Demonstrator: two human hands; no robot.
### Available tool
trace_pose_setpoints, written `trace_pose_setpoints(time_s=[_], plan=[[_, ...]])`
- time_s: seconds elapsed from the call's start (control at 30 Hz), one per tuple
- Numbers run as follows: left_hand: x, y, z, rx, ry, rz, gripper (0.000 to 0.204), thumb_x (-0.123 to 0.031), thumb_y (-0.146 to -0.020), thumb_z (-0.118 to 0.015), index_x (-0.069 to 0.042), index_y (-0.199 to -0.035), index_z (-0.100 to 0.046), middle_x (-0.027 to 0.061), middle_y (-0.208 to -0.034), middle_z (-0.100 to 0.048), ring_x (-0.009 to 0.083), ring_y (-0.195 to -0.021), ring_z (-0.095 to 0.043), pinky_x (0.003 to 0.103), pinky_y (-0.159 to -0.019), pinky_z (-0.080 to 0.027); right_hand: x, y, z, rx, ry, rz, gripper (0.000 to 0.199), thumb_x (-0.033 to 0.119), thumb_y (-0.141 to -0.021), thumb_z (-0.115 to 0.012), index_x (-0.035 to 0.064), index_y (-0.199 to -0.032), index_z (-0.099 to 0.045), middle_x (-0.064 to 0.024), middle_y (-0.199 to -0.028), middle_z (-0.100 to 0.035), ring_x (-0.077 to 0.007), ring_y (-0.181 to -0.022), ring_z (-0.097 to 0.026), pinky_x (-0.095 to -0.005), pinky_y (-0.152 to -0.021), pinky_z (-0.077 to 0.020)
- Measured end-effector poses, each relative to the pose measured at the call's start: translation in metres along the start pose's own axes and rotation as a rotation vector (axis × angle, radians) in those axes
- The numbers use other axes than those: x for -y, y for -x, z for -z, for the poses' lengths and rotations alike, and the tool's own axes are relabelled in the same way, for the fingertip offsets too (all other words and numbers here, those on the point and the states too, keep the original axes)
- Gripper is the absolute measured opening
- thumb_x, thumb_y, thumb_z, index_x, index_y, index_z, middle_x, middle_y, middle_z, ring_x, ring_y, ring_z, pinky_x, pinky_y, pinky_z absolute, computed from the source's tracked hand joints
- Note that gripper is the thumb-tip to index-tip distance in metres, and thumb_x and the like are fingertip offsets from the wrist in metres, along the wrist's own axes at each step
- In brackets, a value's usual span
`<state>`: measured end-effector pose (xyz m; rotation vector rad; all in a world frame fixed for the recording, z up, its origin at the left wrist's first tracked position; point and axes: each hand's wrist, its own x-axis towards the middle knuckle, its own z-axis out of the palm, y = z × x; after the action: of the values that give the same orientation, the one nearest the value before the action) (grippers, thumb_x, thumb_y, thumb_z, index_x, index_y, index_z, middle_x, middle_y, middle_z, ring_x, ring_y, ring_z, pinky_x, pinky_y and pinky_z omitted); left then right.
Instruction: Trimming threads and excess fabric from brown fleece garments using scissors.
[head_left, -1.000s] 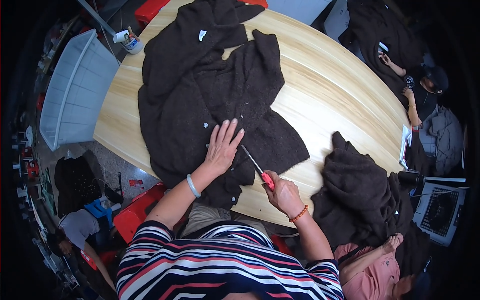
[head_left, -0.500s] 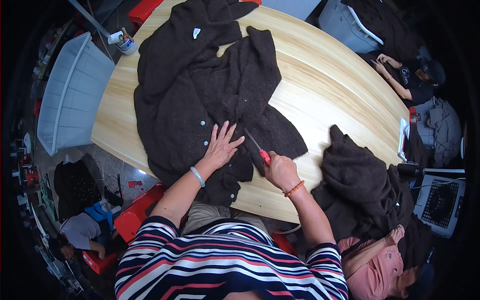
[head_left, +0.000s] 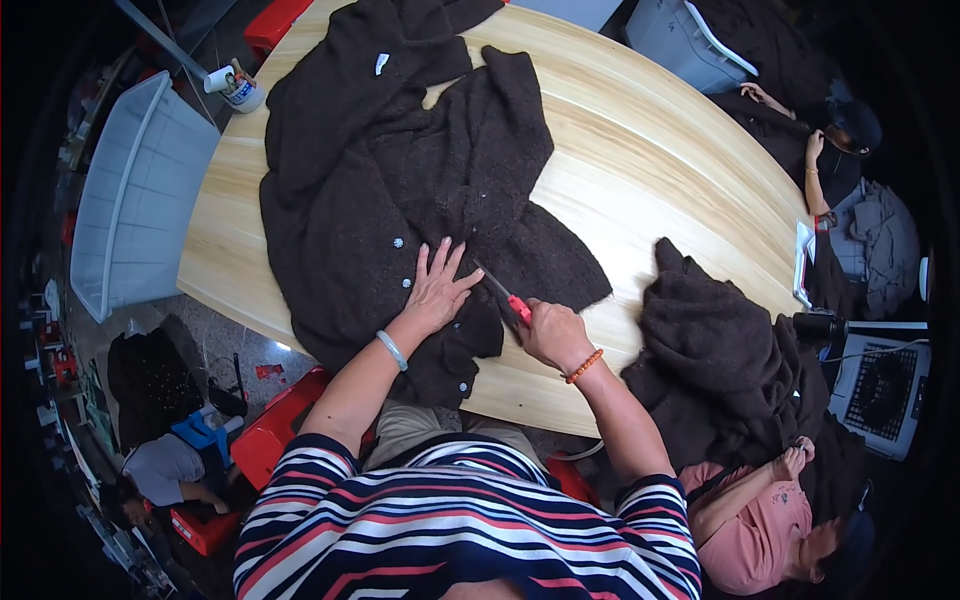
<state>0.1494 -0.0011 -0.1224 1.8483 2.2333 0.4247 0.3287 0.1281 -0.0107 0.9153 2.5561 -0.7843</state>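
A dark brown knitted cardigan (head_left: pixel 340 190) with shiny round buttons and a small white label is spread over the wooden table in front of me. My left hand (head_left: pixel 436 287) rests on it with the fingers spread, just right of the buttons. My right hand (head_left: pixel 553 333) is closed round red-handled scissors (head_left: pixel 518 306). Their thin blade points up and left across the knit, its tip beside my left hand's thumb. Whether the blades are apart is too small to tell.
Another dark knitted garment (head_left: pixel 715 335) is heaped at the table's right; a person in pink (head_left: pixel 755 525) handles it. Another person (head_left: pixel 840 150) works at the far right. A cup of tools (head_left: pixel 240 92) stands at the far left edge, near a grey bin (head_left: pixel 135 200).
The scissors' tip has shifted slightly left, closer to my left thumb. My left hand stays flat on the cardigan. The person at the far right has raised an arm and spread dark cloth.
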Motion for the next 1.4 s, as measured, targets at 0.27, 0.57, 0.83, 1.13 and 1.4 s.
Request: trace_pose_setpoints(time_s=[0.27,0.57,0.83,1.13,1.4], plan=[[0.001,0.000,-0.003,-0.022,-0.022,-0.016,0.047,-0.022,-0.082,-0.066,-0.026,-0.128,-0.056,0.0168,-0.149,-0.028,0.0386,-0.141,-0.016,0.061,-0.112,-0.009,-0.010,0.002,-0.012,0.070,-0.018,0.052,0.030,0.028,-0.085,-0.059,0.0024,-0.101,-0.061,-0.0252,-0.080,-0.065,-0.0406,-0.078,-0.065,-0.0481,-0.071,-0.0529],[-0.008,-0.022,0.021,-0.298,0.018,-0.056,0.037,-0.024,-0.082,-0.067,-0.010,-0.115,-0.064,0.0140,-0.140,-0.043,0.0348,-0.136,-0.028,0.056,-0.111,-0.018,-0.013,0.004,-0.003,-0.137,-0.095,0.032,0.022,0.021,-0.085,-0.058,0.0039,-0.100,-0.057,-0.0239,-0.072,-0.064,-0.0408,-0.070,-0.065,-0.0498,-0.065,-0.0525],[0.007,-0.037,0.009,-0.142,-0.122,0.037,0.038,-0.026,-0.083,-0.066,-0.015,-0.119,-0.064,0.0109,-0.147,-0.035,0.0346,-0.139,-0.024,0.056,-0.112,-0.016,-0.013,0.000,0.000,-0.099,-0.089,-0.022,0.023,0.024,-0.086,-0.060,0.0042,-0.098,-0.058,-0.0245,-0.074,-0.064,-0.0416,-0.074,-0.065,-0.0506,-0.068,-0.0516],[0.007,-0.043,0.002,-0.113,-0.137,0.026,0.035,-0.027,-0.086,-0.062,-0.018,-0.120,-0.063,0.0106,-0.147,-0.036,0.0350,-0.140,-0.023,0.057,-0.112,-0.014,-0.018,-0.032,0.003,-0.150,0.003,-0.005,0.023,0.024,-0.085,-0.059,0.0023,-0.093,-0.060,-0.0233,-0.076,-0.066,-0.0396,-0.075,-0.066,-0.0479,-0.067,-0.0538],[0.007,-0.043,0.002,-0.115,-0.132,0.025,0.035,-0.026,-0.085,-0.063,-0.018,-0.119,-0.063,0.0107,-0.146,-0.037,0.0356,-0.139,-0.023,0.058,-0.112,-0.014,-0.021,-0.030,0.000,-0.099,0.012,-0.006,0.025,0.026,-0.084,-0.059,0.0035,-0.093,-0.061,-0.0215,-0.077,-0.066,-0.0382,-0.075,-0.067,-0.0465,-0.068,-0.0547]])
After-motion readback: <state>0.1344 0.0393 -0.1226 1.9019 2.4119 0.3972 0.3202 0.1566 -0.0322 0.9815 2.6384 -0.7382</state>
